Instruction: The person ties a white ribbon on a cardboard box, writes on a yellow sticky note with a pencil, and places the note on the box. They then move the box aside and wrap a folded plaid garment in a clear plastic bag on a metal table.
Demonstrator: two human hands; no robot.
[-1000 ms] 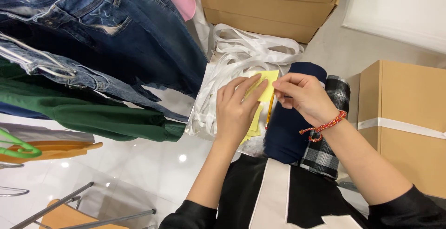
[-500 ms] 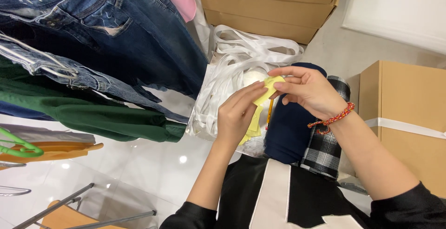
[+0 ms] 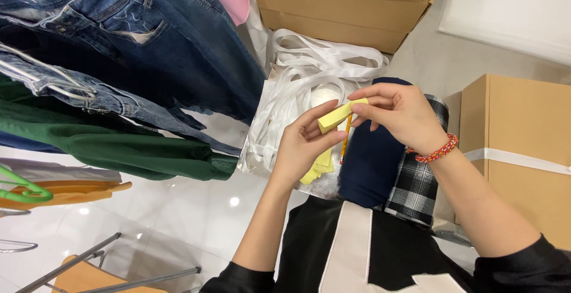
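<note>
Hanging jeans [image 3: 119, 37] fill upper left; cardboard box [image 3: 523, 144] sits right. White straps [image 3: 303, 91] lie bundled below the hands. Left hand [image 3: 303, 147] and right hand [image 3: 398, 111], fingers closed, pinch a folded yellow paper [image 3: 340, 114] between them, above the navy fabric [image 3: 372, 162].

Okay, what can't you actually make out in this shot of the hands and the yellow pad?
Head view:
- Yellow sticky-note pad: lower sheets hidden behind left hand.
- Thin orange pencil: top hidden under right hand.
- Brown cardboard box: cut off by right edge.
- White strap bundle: bag partly covered by blue jeans.
</note>
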